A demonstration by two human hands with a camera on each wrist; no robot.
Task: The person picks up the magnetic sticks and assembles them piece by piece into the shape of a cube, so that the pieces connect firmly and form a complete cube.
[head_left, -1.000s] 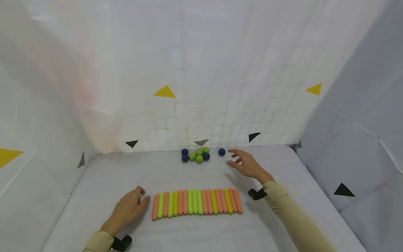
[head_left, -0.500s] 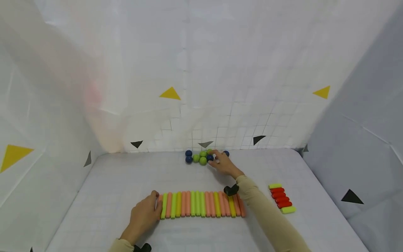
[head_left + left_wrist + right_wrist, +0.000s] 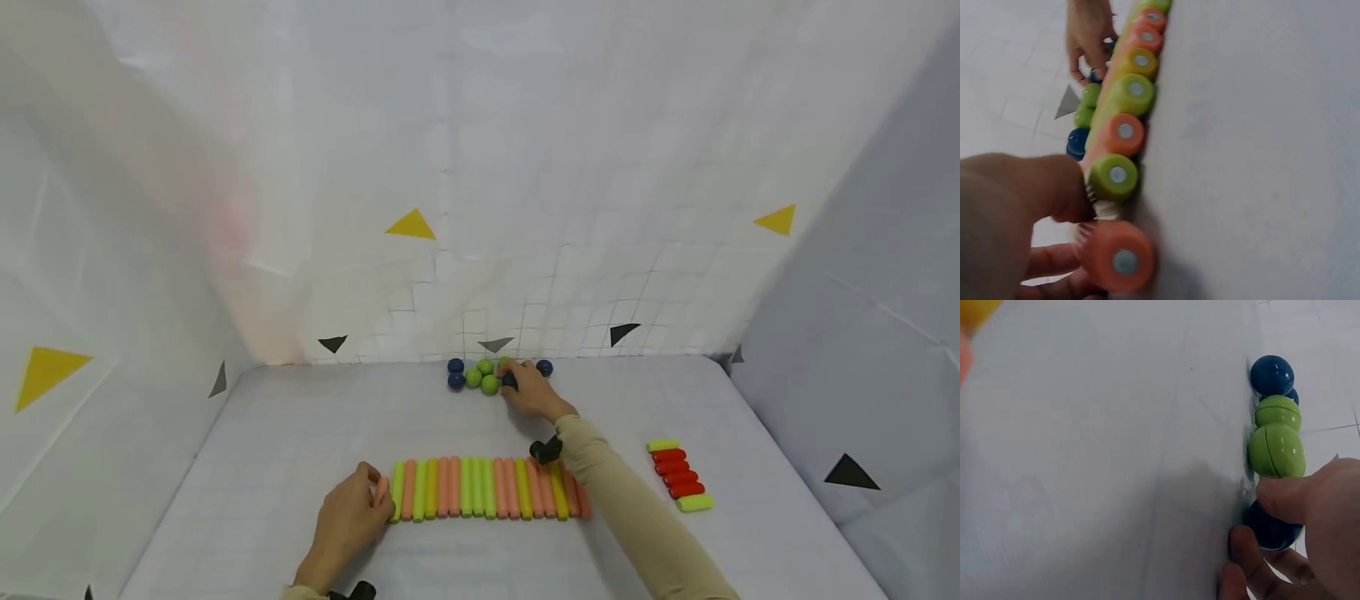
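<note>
At the left end of a row of coloured sticks [image 3: 467, 487], my left hand [image 3: 348, 518] pinches an orange stick [image 3: 1119, 256] between thumb and fingers. A gap parts this stick from the green stick [image 3: 1115, 177] beside it. Farther back, my right hand [image 3: 534, 393] has its thumb and fingers around a dark blue ball [image 3: 1269, 528], which rests at the right of a cluster of balls. Green balls [image 3: 1277, 450] touch or nearly touch my right thumb. Part of one green ball is hidden behind the right fingers in the head view.
Two dark blue balls [image 3: 455, 373] sit at the cluster's left, another blue ball [image 3: 545, 367] right of my hand. Short red sticks [image 3: 678, 473] with light green ones at both ends lie at the right. White sheeting [image 3: 480, 208] walls in the table's back and sides.
My right hand has moved left from near the lone blue ball and closed around one in the cluster. My left hand has reached the end orange stick, gripped it and drawn it slightly away.
</note>
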